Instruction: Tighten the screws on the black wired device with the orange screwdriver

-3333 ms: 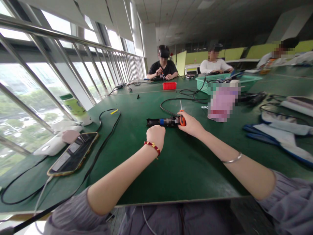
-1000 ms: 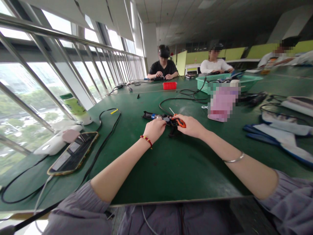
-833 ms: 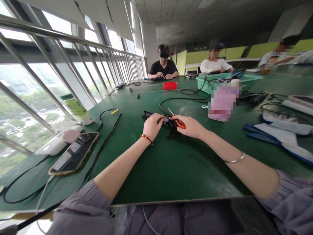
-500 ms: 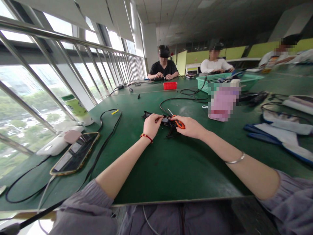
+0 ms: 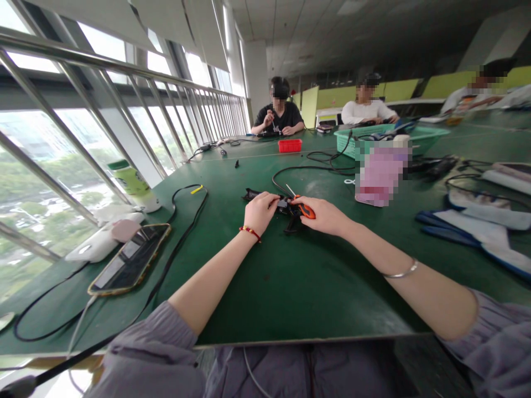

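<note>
A black device [image 5: 292, 223] with a cable lies on the green table [image 5: 323, 287], in front of me. My left hand [image 5: 260, 211] is closed on its left part, thumb and fingertips pinched together. In my right hand [image 5: 321, 214] is an orange and black screwdriver [image 5: 306, 210], its thin shaft pointing up and to the left beyond the device. The fingers of that hand are wrapped round the handle and touch the device's right side. Small details between the two hands are too small to make out.
At left are a phone [image 5: 130, 258], a white power bank [image 5: 93, 243], cables and a green cup [image 5: 135, 185]. Further off are a red basket [image 5: 290, 146] and a green basket [image 5: 346, 145]. Gloves [image 5: 477, 226] and a pink phone [image 5: 379, 177] lie right. Several people sit beyond.
The person in black across the table has raised one hand toward the face. My hands keep nearly the same hold; the whole view has shifted slightly.
</note>
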A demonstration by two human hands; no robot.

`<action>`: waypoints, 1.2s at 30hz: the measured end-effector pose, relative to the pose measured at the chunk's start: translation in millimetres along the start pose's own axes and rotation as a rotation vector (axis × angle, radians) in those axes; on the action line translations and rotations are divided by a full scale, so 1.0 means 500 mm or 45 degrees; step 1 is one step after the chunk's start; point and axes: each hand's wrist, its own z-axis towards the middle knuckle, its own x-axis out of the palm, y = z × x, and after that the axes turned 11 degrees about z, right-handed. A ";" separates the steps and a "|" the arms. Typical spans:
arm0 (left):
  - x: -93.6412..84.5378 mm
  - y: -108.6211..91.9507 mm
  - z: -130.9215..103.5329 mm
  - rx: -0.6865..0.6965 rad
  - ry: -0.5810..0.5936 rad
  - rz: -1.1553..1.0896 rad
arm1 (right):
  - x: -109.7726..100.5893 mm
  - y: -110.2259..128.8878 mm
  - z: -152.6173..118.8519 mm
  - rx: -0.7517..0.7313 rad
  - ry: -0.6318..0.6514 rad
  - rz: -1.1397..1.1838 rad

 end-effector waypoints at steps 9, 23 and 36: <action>-0.027 -0.016 -0.003 0.071 0.189 0.334 | 0.001 -0.003 0.001 -0.005 0.003 0.017; -0.067 -0.043 -0.014 0.482 0.572 0.555 | 0.003 -0.004 0.003 0.008 0.017 0.020; -0.018 -0.030 -0.008 0.138 0.099 -0.078 | 0.003 -0.002 0.004 0.019 0.034 0.028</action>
